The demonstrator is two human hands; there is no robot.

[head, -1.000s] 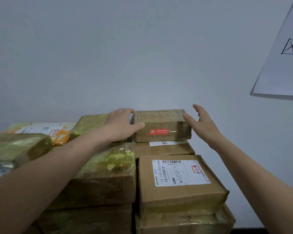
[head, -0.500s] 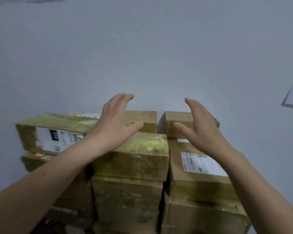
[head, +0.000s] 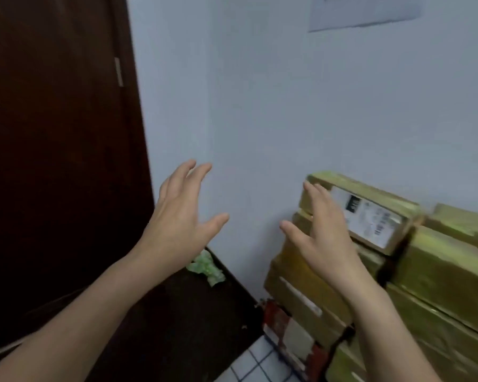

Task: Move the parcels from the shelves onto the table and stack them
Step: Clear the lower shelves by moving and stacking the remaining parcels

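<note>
Shifted since half a second ago: your view has swung left, so the stack (head: 447,260) that sat centre now crowds the right edge, and a dark door (head: 53,161) fills the left. Left hand (head: 182,216): fingers spread wide, holding nothing, raised before the wall (head: 260,106). Right hand (head: 323,232): likewise spread and empty, lying across the near corner of the top parcel (head: 370,216); whether it touches cannot be told. Parcels: cardboard, bound in yellowish tape, piled several high against the wall; the top one bears a white label. What they rest on is out of sight, as are the shelves. Handling, by judgement: stiff, square-edged, probably light enough for two hands; the tape looks glossy, so expect a slick surface. Take each by two opposite ends, palms flat, fingers hooked under the bottom edge, not pinched from above. Sundries: green scrap (head: 206,267), tiled floor (head: 255,359).
</note>
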